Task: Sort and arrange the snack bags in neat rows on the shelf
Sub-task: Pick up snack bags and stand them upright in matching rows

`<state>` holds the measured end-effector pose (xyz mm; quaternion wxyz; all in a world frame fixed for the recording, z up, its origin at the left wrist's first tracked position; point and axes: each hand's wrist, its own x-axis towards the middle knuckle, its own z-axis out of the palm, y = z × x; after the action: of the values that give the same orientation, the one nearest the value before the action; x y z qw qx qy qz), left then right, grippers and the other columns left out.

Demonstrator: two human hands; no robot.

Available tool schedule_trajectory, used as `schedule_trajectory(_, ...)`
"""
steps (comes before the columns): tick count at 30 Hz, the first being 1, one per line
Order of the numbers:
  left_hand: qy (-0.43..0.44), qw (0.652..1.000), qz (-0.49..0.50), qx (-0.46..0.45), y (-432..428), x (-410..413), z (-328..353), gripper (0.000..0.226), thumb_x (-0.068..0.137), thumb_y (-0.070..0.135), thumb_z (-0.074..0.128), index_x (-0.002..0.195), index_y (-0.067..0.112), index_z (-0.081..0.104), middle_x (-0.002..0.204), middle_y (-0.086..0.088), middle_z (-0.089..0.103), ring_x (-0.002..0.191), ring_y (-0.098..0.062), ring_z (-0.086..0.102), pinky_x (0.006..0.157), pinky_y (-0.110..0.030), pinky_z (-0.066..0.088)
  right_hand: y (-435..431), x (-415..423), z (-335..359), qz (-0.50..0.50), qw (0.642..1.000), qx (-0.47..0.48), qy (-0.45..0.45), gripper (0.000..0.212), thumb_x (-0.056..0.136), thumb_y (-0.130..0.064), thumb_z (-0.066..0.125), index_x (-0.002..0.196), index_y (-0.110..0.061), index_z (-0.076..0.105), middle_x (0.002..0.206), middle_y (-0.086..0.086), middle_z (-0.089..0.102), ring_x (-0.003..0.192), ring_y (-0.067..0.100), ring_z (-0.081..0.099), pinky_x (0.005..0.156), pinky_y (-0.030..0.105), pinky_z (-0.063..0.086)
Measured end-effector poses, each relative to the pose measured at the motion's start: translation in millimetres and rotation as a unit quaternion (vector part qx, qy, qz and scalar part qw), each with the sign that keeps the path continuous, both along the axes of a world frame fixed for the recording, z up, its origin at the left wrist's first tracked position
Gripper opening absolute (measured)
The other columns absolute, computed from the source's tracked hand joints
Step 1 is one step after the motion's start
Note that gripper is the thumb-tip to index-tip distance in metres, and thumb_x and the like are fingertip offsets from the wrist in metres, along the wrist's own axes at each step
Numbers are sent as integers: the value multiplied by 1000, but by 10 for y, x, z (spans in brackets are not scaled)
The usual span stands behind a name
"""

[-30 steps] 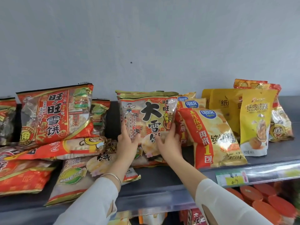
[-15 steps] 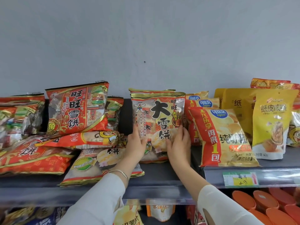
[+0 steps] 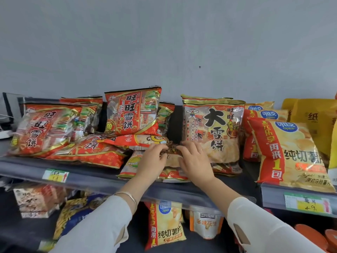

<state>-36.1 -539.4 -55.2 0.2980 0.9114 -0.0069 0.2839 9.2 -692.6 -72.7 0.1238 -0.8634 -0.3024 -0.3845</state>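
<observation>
A gold-topped rice cracker bag (image 3: pixel 214 128) stands upright at the middle of the dark shelf (image 3: pixel 94 177). Both hands rest on a flat-lying rice cracker bag (image 3: pixel 169 161) just left of it. My left hand (image 3: pixel 151 161) lies on that bag's left side and my right hand (image 3: pixel 196 161) on its right, fingers curled over its top edge. Red rice cracker bags lie and lean to the left: one upright (image 3: pixel 132 112), several flat (image 3: pixel 45 128). Yellow-and-red potato chip bags (image 3: pixel 290 154) stand at the right.
Plain yellow pouches (image 3: pixel 315 123) stand at the far right. Price tags (image 3: pixel 55 175) (image 3: pixel 307 203) hang on the shelf's front rail. The lower shelf holds a chip bag (image 3: pixel 166 227), an orange pouch (image 3: pixel 206 225) and orange lids (image 3: pixel 310 234). A grey wall rises behind.
Both hands have left the upright gold-topped bag, which stays standing, and dropped onto the flat bag lying to its left. The view has shifted left.
</observation>
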Motion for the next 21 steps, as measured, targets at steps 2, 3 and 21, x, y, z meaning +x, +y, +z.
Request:
schedule_trajectory(2, -11, 1000, 3, 6, 153, -1, 22, 29, 93, 17, 51, 121, 22, 57, 124, 3, 52, 107, -14, 55, 90, -31, 50, 207, 6, 62, 33, 999, -10, 14, 32, 85, -26, 50, 111, -12, 63, 115, 9, 61, 104, 32, 59, 80, 43, 55)
schedule_trajectory(3, -18, 1000, 7, 13, 248, 3, 40, 29, 93, 18, 51, 122, 22, 57, 124, 3, 51, 109, -15, 54, 90, -33, 49, 311, 20, 107, 39, 999, -17, 21, 32, 86, -25, 54, 114, -11, 62, 117, 10, 61, 106, 32, 59, 82, 44, 54)
schedule_trajectory(21, 33, 992, 15, 118, 1719, 612, 354, 43, 98, 45, 31, 139, 33, 39, 144, 8, 41, 131, -18, 37, 103, -41, 36, 1742, 391, 365, -152, 972, -115, 137, 45, 90, -47, 52, 130, -27, 46, 132, 1, 52, 127, 30, 44, 102, 49, 34)
